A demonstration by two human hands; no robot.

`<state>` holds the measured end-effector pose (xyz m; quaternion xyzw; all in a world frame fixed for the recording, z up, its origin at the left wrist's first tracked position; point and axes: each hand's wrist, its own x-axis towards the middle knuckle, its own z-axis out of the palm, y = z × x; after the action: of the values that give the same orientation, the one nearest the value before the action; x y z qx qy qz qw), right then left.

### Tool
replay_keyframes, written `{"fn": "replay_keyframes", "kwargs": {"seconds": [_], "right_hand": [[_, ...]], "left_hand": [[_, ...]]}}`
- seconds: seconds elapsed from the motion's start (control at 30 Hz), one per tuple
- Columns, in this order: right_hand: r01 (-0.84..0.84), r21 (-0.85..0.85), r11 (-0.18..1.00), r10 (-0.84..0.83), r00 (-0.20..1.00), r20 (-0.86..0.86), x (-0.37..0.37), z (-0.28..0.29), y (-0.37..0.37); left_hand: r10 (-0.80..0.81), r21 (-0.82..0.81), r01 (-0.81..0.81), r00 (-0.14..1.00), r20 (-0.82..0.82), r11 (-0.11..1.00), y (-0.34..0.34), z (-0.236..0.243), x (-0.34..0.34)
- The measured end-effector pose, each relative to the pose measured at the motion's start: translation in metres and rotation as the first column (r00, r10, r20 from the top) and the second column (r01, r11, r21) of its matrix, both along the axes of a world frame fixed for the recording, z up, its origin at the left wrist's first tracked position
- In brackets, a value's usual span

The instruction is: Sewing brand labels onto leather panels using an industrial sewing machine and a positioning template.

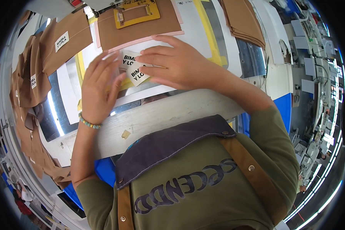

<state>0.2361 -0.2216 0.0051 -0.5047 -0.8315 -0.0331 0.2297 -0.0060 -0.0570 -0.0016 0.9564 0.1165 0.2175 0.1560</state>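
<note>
White labels, pair, between both hands: edges only, light touch

Pale table edge crosses mid-frame. Brown fabric pieces bunch along left side; brown stack, upper right. White sheet with yellow tape, upper middle. Brown panel at top middle, pink strip along near edge, yellow frame lying on it.

Right hand: fingers spread, tips over right side of labels, uppermost finger by the pink strip. Firm pinch or just resting, can't tell. Left hand: loosely curled, blurred, just beside labels' left side; nothing clearly grasped, can't tell for sure.

Labels: two, tilted, upper middle of frame, just below panel's near edge. Overlapping or edge to edge, unclear.

Handling well, my read: labels look thin, likely to curl or slip. Separate them first, move one at a time, fingertips on edges, no dragging across the face. One hand steadies, other adjusts. Best not to nudge panel or frame meanwhile.
</note>
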Motion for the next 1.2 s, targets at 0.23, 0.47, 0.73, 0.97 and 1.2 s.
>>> {"fn": "replay_keyframes", "kwargs": {"seconds": [0.23, 0.47, 0.73, 0.97, 1.2], "right_hand": [[0.07, 0.035, 0.997, -0.067, 0.994, -0.085, 0.007, -0.001, 0.001], [0.347, 0.289, 0.892, -0.306, 0.935, -0.177, 0.053, 0.023, 0.041], [0.243, 0.469, 0.849, -0.365, 0.911, 0.19, 0.074, -0.009, 0.11], [0.25, 0.271, 0.93, -0.305, 0.935, 0.184, 0.073, -0.009, 0.095], [0.286, 0.02, 0.958, -0.286, 0.944, 0.165, 0.081, -0.014, 0.064]], "left_hand": [[-0.155, -0.078, 0.148, 0.983, -0.095, 0.986, -0.023, 0.002, 0.004], [-0.031, -0.278, 0.042, 0.999, 0.045, 0.96, -0.012, 0.015, 0.021], [-0.037, 0.092, 0.034, 0.999, 0.025, 0.995, 0.02, 0.008, 0.061], [0.003, 0.176, 0.015, 0.995, -0.102, 0.984, 0.035, -0.01, 0.074], [0.009, 0.174, 0.011, 0.993, -0.115, 0.985, 0.044, -0.006, 0.077]]}}
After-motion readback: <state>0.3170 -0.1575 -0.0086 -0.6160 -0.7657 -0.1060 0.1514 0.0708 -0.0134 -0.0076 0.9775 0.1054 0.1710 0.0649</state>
